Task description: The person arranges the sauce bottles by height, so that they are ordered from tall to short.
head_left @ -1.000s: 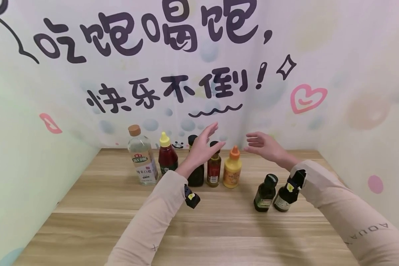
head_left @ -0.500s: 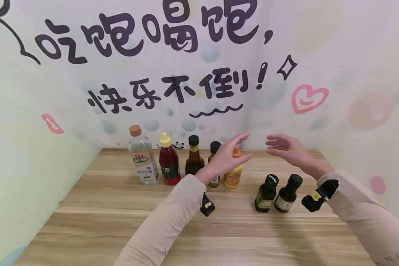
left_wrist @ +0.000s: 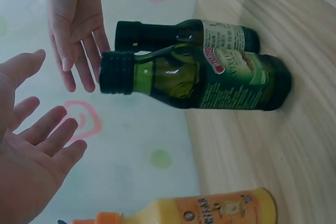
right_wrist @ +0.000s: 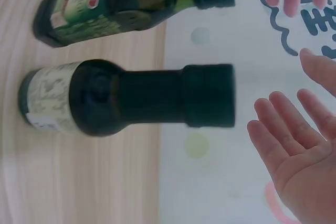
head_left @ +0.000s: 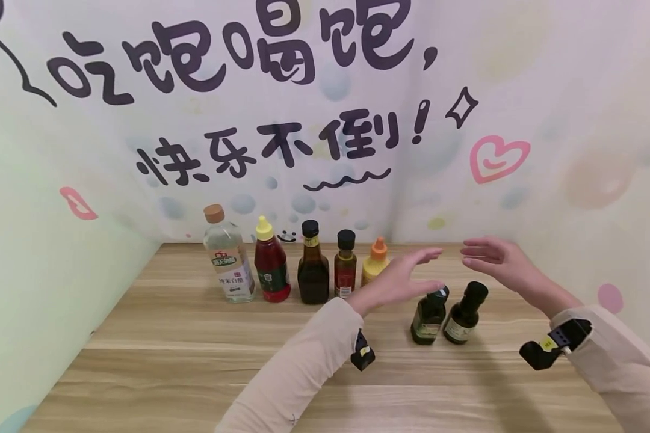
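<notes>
Two dark bottles stand side by side at the right of the table: a green glass bottle (left_wrist: 236, 80) with a green label, and a dark bottle (right_wrist: 100, 98) with a pale label and long neck. My left hand (head_left: 403, 279) is up beside the green bottle's cap, overlapping it in the head view, with fingers spread and holding nothing. On the other side my right hand (head_left: 493, 258) hovers above and right of the dark bottle, palm facing inward, fingers extended. Behind the left hand is a yellow squeeze bottle (head_left: 378, 255) with an orange tip, partly covered.
Along the back of the wooden table (head_left: 195, 343) stand a clear vinegar bottle (head_left: 230, 258), a red sauce bottle (head_left: 271, 270) with yellow cap, a brown bottle (head_left: 313, 273) and a small black-capped bottle (head_left: 345, 264). A printed cloth (head_left: 222, 198) hangs right behind them.
Both hands have moved right and somewhat lower, from over the back row toward the two dark bottles. The brown bottle and small black-capped bottle are now uncovered. The bottles have stayed in place.
</notes>
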Demonstrator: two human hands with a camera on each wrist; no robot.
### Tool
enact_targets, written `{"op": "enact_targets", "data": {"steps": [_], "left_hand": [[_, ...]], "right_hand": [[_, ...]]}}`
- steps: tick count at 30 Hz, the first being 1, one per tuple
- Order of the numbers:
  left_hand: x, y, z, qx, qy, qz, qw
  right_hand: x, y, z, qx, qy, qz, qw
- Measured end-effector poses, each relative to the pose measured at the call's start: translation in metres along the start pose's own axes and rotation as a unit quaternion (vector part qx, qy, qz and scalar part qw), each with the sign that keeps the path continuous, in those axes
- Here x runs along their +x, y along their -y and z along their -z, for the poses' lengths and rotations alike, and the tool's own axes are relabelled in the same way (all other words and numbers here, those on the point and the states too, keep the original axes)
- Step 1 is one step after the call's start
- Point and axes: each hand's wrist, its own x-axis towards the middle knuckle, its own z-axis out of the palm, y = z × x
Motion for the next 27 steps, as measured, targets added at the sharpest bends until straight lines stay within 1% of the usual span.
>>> {"op": "enact_targets", "data": {"steps": [5,7,10,14,17,20,24,27], "left_hand": [[0.001,0.003,-0.011,0.008,0.031,0.007,0.9995],[0.001,0.006,-0.016,0.007,0.044,0.009,0.999],[0.001,0.009,-0.022,0.003,0.055,0.013,0.9984],[0.002,0.015,-0.03,0.011,0.049,0.018,0.9986],[0.001,0.018,-0.033,0.013,0.04,0.023,0.9988],[0.0,0.022,-0.037,0.004,0.033,0.03,0.999],[-0.001,0.028,-0.042,-0.017,0.022,0.031,0.9991],[-0.002,0.032,-0.046,-0.027,0.013,0.023,0.9993]], "right_hand": [[-0.008,-0.009,-0.001,-0.003,0.007,-0.008,0.9999],[-0.012,-0.013,-0.003,-0.002,0.016,-0.016,0.9997],[-0.017,-0.018,-0.005,0.005,0.033,-0.031,0.999],[-0.024,-0.024,-0.009,0.023,0.046,-0.041,0.9978],[-0.028,-0.028,-0.013,0.03,0.048,-0.045,0.9974],[-0.032,-0.031,-0.018,0.04,0.044,-0.047,0.9971],[-0.035,-0.035,-0.025,0.063,0.02,-0.032,0.9973],[-0.037,-0.039,-0.03,0.072,-0.004,-0.01,0.9974]]}}
